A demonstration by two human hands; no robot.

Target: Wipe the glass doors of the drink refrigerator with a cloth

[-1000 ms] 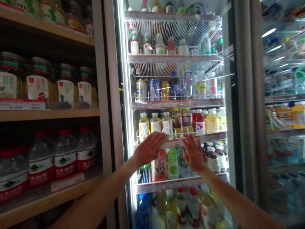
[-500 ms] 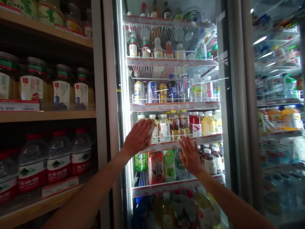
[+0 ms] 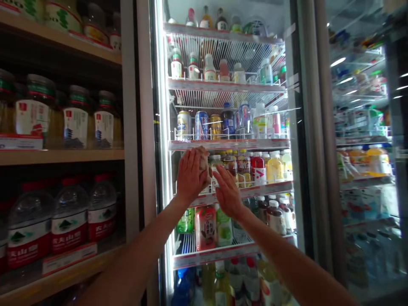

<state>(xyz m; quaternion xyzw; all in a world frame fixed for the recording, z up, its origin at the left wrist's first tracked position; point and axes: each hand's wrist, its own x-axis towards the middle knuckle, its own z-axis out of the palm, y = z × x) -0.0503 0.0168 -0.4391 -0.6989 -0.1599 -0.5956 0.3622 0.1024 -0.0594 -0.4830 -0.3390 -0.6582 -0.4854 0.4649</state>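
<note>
My left hand (image 3: 188, 176) lies over a pale, crumpled cloth (image 3: 203, 158) and presses it against the glass door (image 3: 236, 148) of a lit drinks fridge. Cloth shows past the finger and thumb side of that hand. Just to the right, my right hand (image 3: 228, 191) has its fingers stretched out and holds nothing; whether it touches the glass or the cloth I cannot tell. Behind the glass, both hands cover part of a row of bottles, among them a red bottle (image 3: 258, 168). A pink-red bottle (image 3: 205, 229) stands on the shelf below.
Wooden shelves (image 3: 63, 156) at the left hold dark-lidded jars (image 3: 76, 117) and large red-capped water bottles (image 3: 68, 216). A metal door frame (image 3: 321, 127) runs up the fridge's right side. Beyond it is another glass-fronted fridge with drinks (image 3: 378, 159).
My right hand has moved left and slightly up, close beside my left hand. My left hand has turned more upright, with the cloth still under it. The view has shifted slightly.
</note>
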